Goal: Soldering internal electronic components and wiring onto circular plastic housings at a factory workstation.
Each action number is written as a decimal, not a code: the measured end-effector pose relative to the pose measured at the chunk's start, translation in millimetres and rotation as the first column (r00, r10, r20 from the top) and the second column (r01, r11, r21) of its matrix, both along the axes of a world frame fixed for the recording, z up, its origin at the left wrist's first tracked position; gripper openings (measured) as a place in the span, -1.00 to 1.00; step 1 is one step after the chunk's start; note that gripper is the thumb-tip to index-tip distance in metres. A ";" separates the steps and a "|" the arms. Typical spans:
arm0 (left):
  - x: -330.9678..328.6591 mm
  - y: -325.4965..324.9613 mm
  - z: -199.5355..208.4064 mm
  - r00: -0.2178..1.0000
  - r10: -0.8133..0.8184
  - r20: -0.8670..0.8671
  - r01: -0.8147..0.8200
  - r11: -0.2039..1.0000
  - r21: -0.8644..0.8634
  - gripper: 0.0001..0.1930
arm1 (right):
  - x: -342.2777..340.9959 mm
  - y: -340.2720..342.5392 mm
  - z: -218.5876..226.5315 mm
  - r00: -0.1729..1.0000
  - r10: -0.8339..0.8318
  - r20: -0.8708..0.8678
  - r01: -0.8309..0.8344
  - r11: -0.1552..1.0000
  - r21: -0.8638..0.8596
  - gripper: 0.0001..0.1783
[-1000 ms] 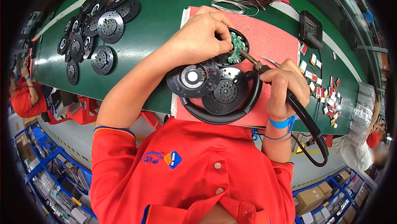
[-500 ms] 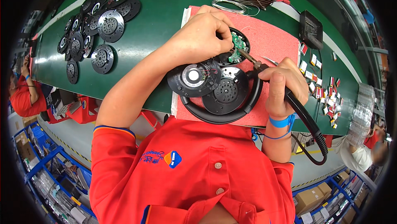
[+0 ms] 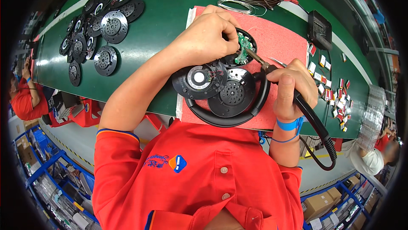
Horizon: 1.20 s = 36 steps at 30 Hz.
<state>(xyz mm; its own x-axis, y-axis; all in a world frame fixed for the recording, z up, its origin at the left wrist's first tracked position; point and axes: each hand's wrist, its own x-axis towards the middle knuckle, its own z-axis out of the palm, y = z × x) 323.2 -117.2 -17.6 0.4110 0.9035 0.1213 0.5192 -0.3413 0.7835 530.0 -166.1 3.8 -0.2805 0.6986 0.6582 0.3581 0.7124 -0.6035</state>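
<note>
My right hand is wrapped around the soldering iron, its tip at the green circuit board, which sits in the round black cup on the pink mat. My left hand is curled over the cup's left side, fingertips bent in by the board — whether they pinch a wire or the rim, I cannot tell. The board looks light, stiff and fragile, best touched by its edges; the cup seems smooth, perhaps slippery, so I'd steady it by its rim. The iron should be held only by its dark handle, off the metal. Just below, the perforated disc and black headband crowd the near side; open mat lies to the upper right, short of the black tray — while the iron's cord hangs past the table edge.
</note>
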 end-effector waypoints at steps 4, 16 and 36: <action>-0.4 1.0 2.3 0.999 -0.018 -0.046 0.017 1.000 -0.022 -0.93 | -0.1 0.9 0.4 1.000 -0.002 0.030 0.002 1.000 -0.006 -0.73; 0.2 2.1 4.6 0.997 -0.033 -0.070 0.032 0.999 -0.006 -0.93 | -2.8 3.0 -1.5 1.000 -0.005 0.003 0.005 1.000 0.014 -0.75; 0.1 0.8 4.3 0.997 -0.022 -0.068 0.022 1.000 0.002 -0.91 | 3.5 3.8 -1.7 0.999 0.024 -0.045 -0.022 0.999 0.039 -0.84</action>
<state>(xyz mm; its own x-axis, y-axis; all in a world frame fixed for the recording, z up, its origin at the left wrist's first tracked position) 323.3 -116.4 -13.3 0.4381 0.8939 0.0952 0.5634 -0.3555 0.7458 533.5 -162.3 2.1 -0.2659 0.6663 0.6967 0.3142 0.7431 -0.5908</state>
